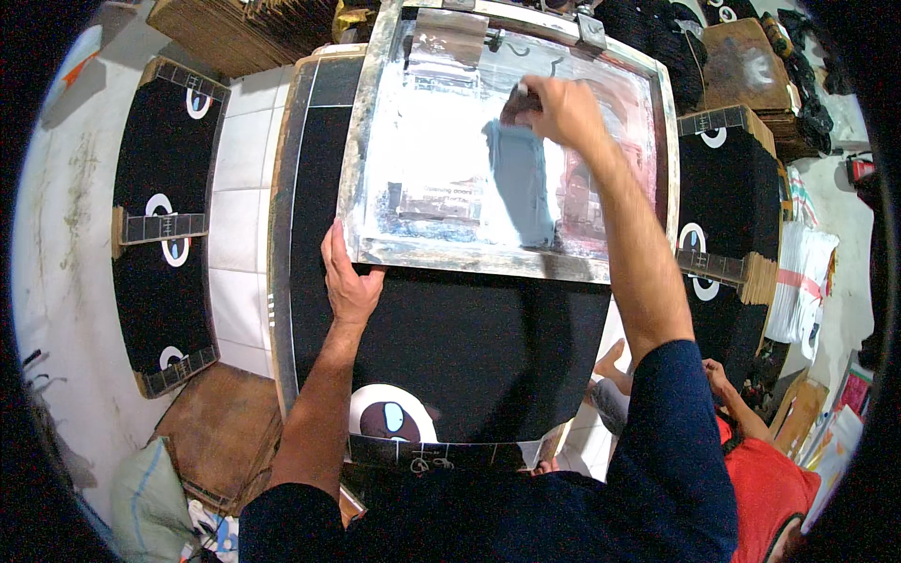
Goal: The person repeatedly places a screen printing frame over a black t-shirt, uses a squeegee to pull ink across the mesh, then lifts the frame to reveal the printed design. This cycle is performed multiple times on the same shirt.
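A screen printing frame [488,258] with a pale, paint-stained mesh lies over the far part of a black fabric panel [469,319]. My left hand [352,291] grips the frame's near left corner, fingers along its side and thumb at the lower edge. In my right hand [568,113] is a small dark squeegee [518,105], held against the mesh. A grey-blue band of ink [521,183] stretches from the squeegee toward the near edge of the frame. Nearer to me, the panel bears a white, brown and light-blue eye-shaped print [392,414].
Boards with printed black panels stand at left [164,141] and right [727,197]. A metal clamp [589,30] sits on the frame's far edge. Brown boards [225,427] and a pale sack [155,497] lie lower left. A person in a red shirt [770,488] is close at lower right.
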### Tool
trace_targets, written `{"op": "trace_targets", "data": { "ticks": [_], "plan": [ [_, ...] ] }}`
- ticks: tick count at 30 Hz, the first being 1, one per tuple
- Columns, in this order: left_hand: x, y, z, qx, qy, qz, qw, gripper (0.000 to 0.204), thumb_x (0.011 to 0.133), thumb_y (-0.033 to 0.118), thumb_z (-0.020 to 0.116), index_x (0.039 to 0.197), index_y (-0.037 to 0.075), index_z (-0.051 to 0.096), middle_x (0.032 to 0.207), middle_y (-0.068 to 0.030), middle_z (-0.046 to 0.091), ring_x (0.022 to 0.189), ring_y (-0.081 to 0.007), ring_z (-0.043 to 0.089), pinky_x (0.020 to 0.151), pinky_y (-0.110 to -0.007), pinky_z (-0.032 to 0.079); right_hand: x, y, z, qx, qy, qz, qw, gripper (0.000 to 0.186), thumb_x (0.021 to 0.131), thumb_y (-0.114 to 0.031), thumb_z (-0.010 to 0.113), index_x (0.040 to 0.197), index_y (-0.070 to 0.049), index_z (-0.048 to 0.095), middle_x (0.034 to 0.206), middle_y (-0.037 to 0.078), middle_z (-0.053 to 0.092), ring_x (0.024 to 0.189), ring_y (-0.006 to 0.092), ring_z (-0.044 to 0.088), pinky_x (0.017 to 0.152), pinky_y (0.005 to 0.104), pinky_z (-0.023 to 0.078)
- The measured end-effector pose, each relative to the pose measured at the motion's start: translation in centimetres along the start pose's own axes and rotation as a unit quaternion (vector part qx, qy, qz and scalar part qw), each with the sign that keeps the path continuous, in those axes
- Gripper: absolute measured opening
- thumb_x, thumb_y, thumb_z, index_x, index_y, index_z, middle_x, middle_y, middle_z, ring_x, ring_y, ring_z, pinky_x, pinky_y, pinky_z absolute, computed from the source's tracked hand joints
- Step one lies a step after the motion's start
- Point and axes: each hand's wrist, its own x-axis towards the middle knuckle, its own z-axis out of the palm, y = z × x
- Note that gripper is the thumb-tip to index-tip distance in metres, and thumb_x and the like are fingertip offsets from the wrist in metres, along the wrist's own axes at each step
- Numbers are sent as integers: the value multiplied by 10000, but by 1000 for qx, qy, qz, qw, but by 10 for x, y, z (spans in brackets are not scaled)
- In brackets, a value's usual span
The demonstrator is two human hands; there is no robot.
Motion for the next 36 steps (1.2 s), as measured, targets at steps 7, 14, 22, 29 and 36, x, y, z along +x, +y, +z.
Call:
{"op": "trace_targets", "data": {
  "ticks": [7, 14, 22, 29, 36],
  "plan": [
    [2, 3, 0, 9, 0, -6, 1000, 969, 802, 118, 856, 1578, 40, 281, 1473, -247, 422, 1318, -440, 531, 1032, -502, 554, -4, 3, 15, 68, 96, 3, 993, 359, 780, -320, 843, 1050, -113, 728, 930, 154, 758, 913, 378, 724, 766, 502, 566],
    [1, 4, -1, -7, 5, -15, 1000, 991, 792, 140, 871, 1588, 65, 287, 1470, -228, 431, 1306, -423, 550, 1005, -488, 577, -186, -80, 0, 106, 6, 56, 993, 388, 678, -3, 771, 1046, -118, 724, 1041, 65, 730, 1026, 317, 633, 921, 468, 442],
    [4, 7, -7, -70, -7, -49, 996, 1015, 780, 158, 888, 1599, 92, 292, 1462, -223, 441, 1318, -415, 530, 1037, -508, 534, -206, -113, 23, 76, 183, 44, 979, 360, 771, 22, 709, 1105, -107, 671, 1057, 84, 659, 1058, 319, 618, 971, 439, 427],
    [77, 76, -78, -304, 89, -57, 947, 1095, 672, 7, 916, 1585, -17, 311, 1413, -254, 545, 1284, -380, 565, 1079, -441, 479, -171, -119, -64, 15, 374, 17, 927, 369, 783, -373, 855, 869, -86, 640, 872, 100, 583, 806, 309, 589, 669, 437, 462],
    [197, 108, -161, -307, 112, 91, 941, 1028, 725, 178, 941, 1549, -22, 361, 1302, -214, 657, 945, -300, 742, 869, -396, 588, -80, -87, -224, -42, 380, 73, 921, 506, 875, -557, 710, 969, -64, 766, 923, 161, 734, 846, 364, 732, 775, 443, 577]
  ]
}}
